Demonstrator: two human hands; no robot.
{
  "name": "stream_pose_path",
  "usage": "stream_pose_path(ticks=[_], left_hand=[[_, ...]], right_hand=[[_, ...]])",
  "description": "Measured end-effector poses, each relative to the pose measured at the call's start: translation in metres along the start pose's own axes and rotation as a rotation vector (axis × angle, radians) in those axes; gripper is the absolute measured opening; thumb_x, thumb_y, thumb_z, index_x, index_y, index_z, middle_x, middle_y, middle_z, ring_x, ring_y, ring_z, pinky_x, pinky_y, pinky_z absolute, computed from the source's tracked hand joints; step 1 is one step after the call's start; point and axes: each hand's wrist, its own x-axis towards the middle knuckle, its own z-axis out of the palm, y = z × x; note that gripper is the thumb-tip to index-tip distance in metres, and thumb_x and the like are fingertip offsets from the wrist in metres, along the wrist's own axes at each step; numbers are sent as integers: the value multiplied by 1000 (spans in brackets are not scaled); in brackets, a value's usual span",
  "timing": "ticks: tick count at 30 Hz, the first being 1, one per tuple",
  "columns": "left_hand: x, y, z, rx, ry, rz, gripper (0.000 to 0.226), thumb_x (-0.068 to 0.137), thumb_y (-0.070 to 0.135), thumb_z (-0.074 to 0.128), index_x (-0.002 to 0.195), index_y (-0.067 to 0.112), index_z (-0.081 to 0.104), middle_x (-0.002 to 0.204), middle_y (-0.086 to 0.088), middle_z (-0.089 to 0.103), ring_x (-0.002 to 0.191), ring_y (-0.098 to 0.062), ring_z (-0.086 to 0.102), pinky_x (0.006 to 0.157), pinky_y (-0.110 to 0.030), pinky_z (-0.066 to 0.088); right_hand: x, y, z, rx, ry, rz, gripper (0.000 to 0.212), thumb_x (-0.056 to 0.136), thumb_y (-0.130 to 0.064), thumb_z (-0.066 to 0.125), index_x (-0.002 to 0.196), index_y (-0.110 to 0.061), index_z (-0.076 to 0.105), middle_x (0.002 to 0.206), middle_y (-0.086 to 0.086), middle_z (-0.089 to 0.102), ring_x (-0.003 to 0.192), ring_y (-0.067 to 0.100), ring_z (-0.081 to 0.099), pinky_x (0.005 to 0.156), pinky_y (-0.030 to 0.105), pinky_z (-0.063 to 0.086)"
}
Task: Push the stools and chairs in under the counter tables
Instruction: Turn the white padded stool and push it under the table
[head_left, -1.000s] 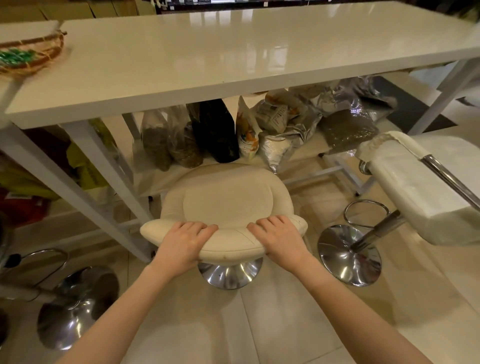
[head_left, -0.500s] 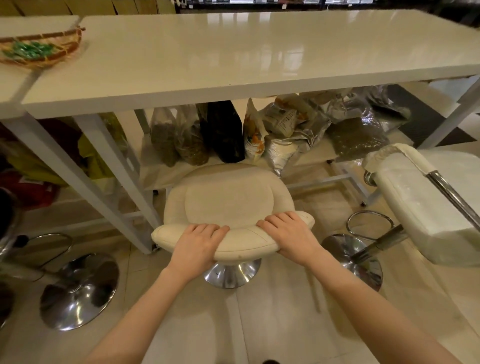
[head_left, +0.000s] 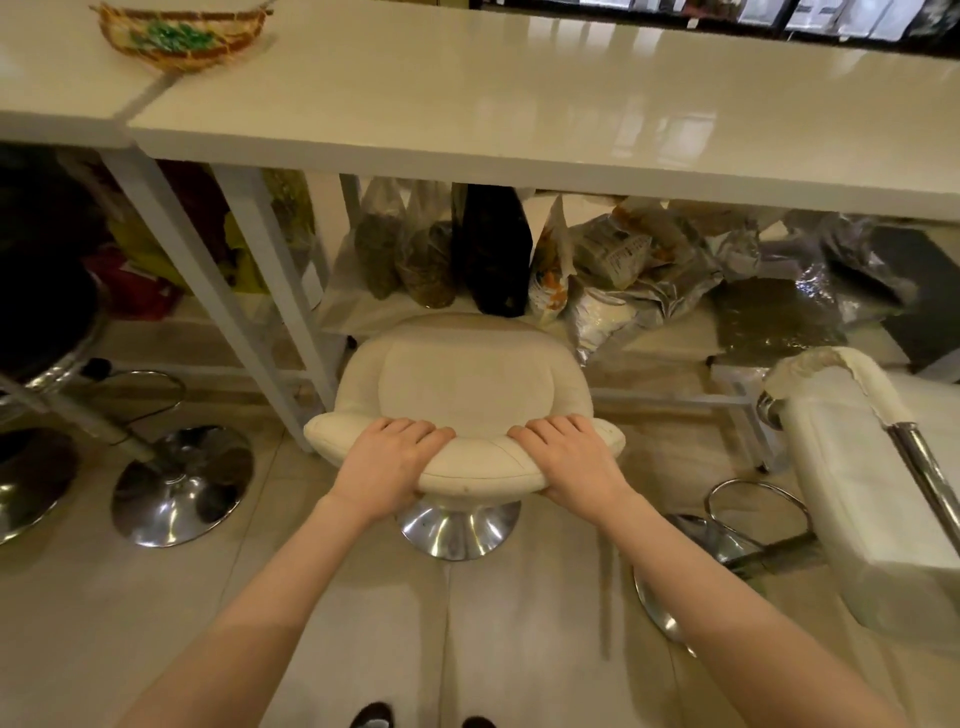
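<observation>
A cream padded stool (head_left: 467, 384) on a chrome base stands in front of the white counter table (head_left: 519, 104), its far edge near the shelf under the tabletop. My left hand (head_left: 389, 462) grips the left part of its low curved backrest. My right hand (head_left: 571, 462) holds the right part of the same backrest. A second white stool (head_left: 872, 499) with a chrome bar stands tilted at the right, out from the counter. Further left, only the chrome base (head_left: 182, 483) of a stool shows, by the table legs.
Several bags of dried goods (head_left: 467, 249) fill the low shelf under the counter. A woven basket (head_left: 182, 31) sits on the tabletop at the far left. White table legs (head_left: 270, 312) slant down left of the stool. Another chrome base (head_left: 26, 483) sits at the left edge.
The cream stool has slid forward toward the counter with both hands on its backrest. The view has moved closer and the counter now fills more of the top.
</observation>
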Motion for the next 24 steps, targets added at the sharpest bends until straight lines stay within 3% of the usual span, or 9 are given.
stream_pose_path(ticks=[8,12,14,18,21,24], left_hand=[[4,5,-2,10,-7,11,77,40,30,84,107,24,48,87,-1,67,74,-23,64,63,-31,48],[1,-1,-4,-6,-77,-21,82,40,38,85,114,23,53,99,-1,65,88,-23,63,73,-34,44],[2,0,-8,-15,-122,-44,81,53,45,78,126,26,47,118,1,58,108,-22,54,86,-36,37],[7,4,-17,-42,-229,-138,90,65,60,66,140,29,28,145,2,34,132,-19,28,104,-39,21],[10,8,-19,-132,-264,-202,104,64,62,67,146,28,12,154,-6,18,138,-22,19,109,-43,17],[16,17,-22,-208,-250,-158,113,60,74,61,147,27,6,156,-9,11,140,-25,16,112,-45,17]], right_hand=[[-6,-1,-4,36,23,29,79,34,-30,87,105,-19,55,88,1,62,79,24,59,68,34,45],[-6,-11,-5,49,41,83,83,34,-32,85,110,-17,57,95,4,63,88,28,60,89,45,44],[-7,-15,-8,91,30,122,90,41,-35,84,122,-14,52,109,7,62,104,30,56,104,50,31],[-18,-19,-18,180,-43,154,98,64,-39,77,143,-14,25,143,5,38,134,22,30,114,38,5],[-29,-18,-26,200,-59,190,98,69,-41,75,145,-17,20,151,3,29,139,19,21,114,34,3],[-43,-15,-35,190,-35,267,99,69,-44,74,146,-16,18,150,3,31,138,18,23,114,35,8]])
